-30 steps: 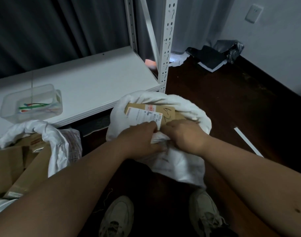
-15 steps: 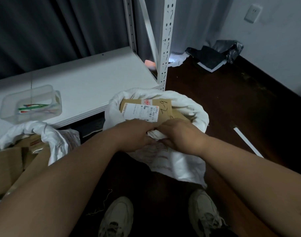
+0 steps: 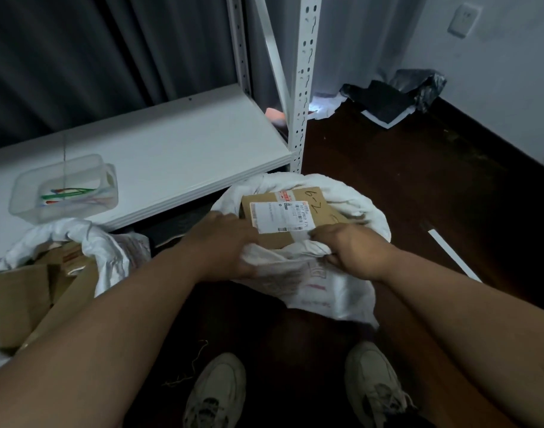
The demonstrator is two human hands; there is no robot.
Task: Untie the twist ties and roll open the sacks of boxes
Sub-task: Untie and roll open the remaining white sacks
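While both hands sit on the near rim of the white sack [image 3: 314,282], I judge the step in hand to be rolling its mouth down around the boxes. My left hand [image 3: 224,245] grips the bunched fabric at the rim's left side, fingers curled into the cloth, and my right hand [image 3: 351,245] pinches the same folded edge just beside it on the right. This sack stands on the dark floor [image 3: 388,180] just in front of the white shelf [image 3: 159,159], above my shoes, with a labelled cardboard box [image 3: 289,211] showing at its open mouth. No twist tie shows on it, so I take the untying as done here. To roll well, I would keep both grips level, turn the cloth outward and down in short even folds, and work round the rim so the far side, which already looks cuffed, matches the near side. Pulling too hard on one side could tip the sack or drag the top box askew. A second sack [image 3: 88,245] of boxes lies open at the left, near the shelf edge, and a clear plastic container [image 3: 26,193] on the shelf holds thin coloured strands, perhaps removed ties, though I cannot tell for sure.
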